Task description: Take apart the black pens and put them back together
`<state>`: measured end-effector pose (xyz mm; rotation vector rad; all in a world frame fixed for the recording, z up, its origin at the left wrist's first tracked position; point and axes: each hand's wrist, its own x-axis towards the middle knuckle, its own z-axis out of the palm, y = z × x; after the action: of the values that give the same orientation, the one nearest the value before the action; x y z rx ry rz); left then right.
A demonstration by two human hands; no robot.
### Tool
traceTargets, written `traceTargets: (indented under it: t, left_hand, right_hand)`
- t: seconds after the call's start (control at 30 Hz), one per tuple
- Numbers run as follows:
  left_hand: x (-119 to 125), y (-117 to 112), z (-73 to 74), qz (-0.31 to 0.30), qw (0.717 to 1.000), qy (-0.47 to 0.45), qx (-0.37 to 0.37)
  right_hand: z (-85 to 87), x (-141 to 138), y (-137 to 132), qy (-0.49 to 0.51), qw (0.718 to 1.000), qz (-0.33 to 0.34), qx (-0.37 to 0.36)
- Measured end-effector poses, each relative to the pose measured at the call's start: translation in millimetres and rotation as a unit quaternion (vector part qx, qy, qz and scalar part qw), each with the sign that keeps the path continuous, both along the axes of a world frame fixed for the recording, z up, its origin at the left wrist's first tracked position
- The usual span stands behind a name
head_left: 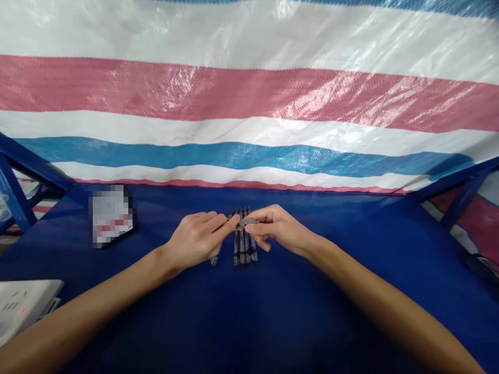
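Observation:
Several slim dark pens [242, 249] with clear-looking barrels lie side by side in the middle of the blue table [249, 322]. My left hand [200, 236] is closed over one more pen [214, 259], which slants beneath it with its lower tip sticking out. The middle of that pen is hidden by my fingers. Between the thumb and forefinger of my right hand [278, 228] is a small grey piece [248, 222], too small to make out its kind. My left fingertips meet this piece from the other side, just above the row of pens.
A blurred-out device [113, 215] with a dark edge lies at the back left. On the near left is a white power strip [29, 304] with a red light. Blue frame bars [15, 182] stand at the sides, and a striped plastic sheet [249, 93] hangs behind.

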<state>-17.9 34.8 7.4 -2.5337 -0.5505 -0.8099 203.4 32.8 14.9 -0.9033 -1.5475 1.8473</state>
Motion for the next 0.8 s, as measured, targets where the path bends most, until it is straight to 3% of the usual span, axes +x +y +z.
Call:
traceTargets:
  t: [0.17, 0.27, 0.33, 0.43, 0.57, 0.63, 0.67, 0.7, 0.73, 0.8]
  left_hand:
    - [0.7, 1.3, -5.8, 0.016, 0.993, -0.021, -0.115]
    - [3.9, 1.6, -3.9, 0.032, 0.974, -0.037, -0.221]
    - [5.9, 2.4, 0.5, 0.024, 0.949, -0.055, -0.308]
    - [6.2, 5.7, 11.8, 0.028, 0.877, -0.077, -0.473]
    - [-0.7, 14.8, 28.1, 0.032, 0.704, -0.067, -0.706]
    - [-5.1, 19.6, 32.1, 0.015, 0.634, -0.042, -0.772]
    - [-6.8, 21.1, 32.5, 0.01, 0.623, -0.029, -0.781]
    - [-7.7, 21.7, 31.9, 0.012, 0.638, -0.023, -0.77]
    - [-7.9, 21.3, 30.3, 0.02, 0.676, -0.026, -0.736]
    - [-6.3, 17.4, 25.3, 0.044, 0.796, -0.057, -0.6]
  right_hand:
    - [-6.8, 1.3, 1.5, -0.042, 0.997, -0.029, 0.066]
    - [-7.4, 2.6, -0.3, -0.102, 0.977, -0.047, 0.181]
    - [-6.5, 3.5, -1.8, -0.148, 0.944, -0.058, 0.291]
    - [-6.3, 4.9, -1.8, -0.205, 0.844, -0.061, 0.492]
    - [-7.9, 5.2, -0.3, -0.243, 0.652, -0.069, 0.715]
    - [-8.8, 3.9, -0.8, -0.234, 0.598, -0.065, 0.764]
    - [-8.9, 2.8, -1.2, -0.229, 0.598, -0.067, 0.765]
    - [-8.6, 1.7, -1.7, -0.224, 0.62, -0.076, 0.748]
    - [-7.8, 0.6, -2.1, -0.221, 0.665, -0.088, 0.708]
    - [-4.2, -1.1, -2.3, -0.207, 0.796, -0.095, 0.56]
